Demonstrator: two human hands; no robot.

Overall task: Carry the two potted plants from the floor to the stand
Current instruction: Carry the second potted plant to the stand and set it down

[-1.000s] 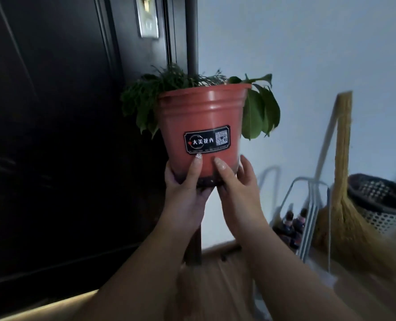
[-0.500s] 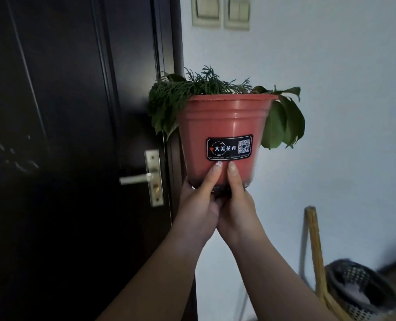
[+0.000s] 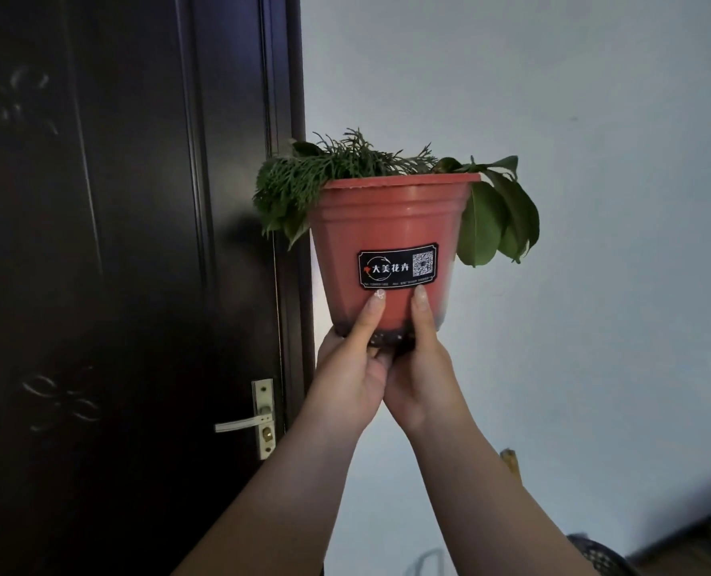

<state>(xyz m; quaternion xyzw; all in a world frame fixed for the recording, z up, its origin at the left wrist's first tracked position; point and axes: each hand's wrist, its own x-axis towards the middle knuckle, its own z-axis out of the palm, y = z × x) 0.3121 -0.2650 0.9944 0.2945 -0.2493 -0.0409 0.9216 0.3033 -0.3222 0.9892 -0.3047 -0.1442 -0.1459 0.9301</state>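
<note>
A red plastic potted plant [image 3: 391, 226] with a black label, feathery green sprigs on its left and broad leaves hanging over its right rim, is held up in front of a pale wall. My left hand [image 3: 349, 367] and my right hand [image 3: 422, 367] cup its base from below, thumbs pressed on the front under the label. The pot is upright and in the air. No stand and no second potted plant are in view.
A dark door [image 3: 116, 284] with a brass lever handle [image 3: 258, 421] fills the left half, its frame just behind the pot's left side. A broom handle tip [image 3: 511, 461] and a dark mesh bin [image 3: 594, 555] show at the lower right.
Both hands have kept hold of the pot and carried it higher; the view has tilted upward, so the door handle sits lower in frame and the floor, broom and bin have dropped mostly out of sight.
</note>
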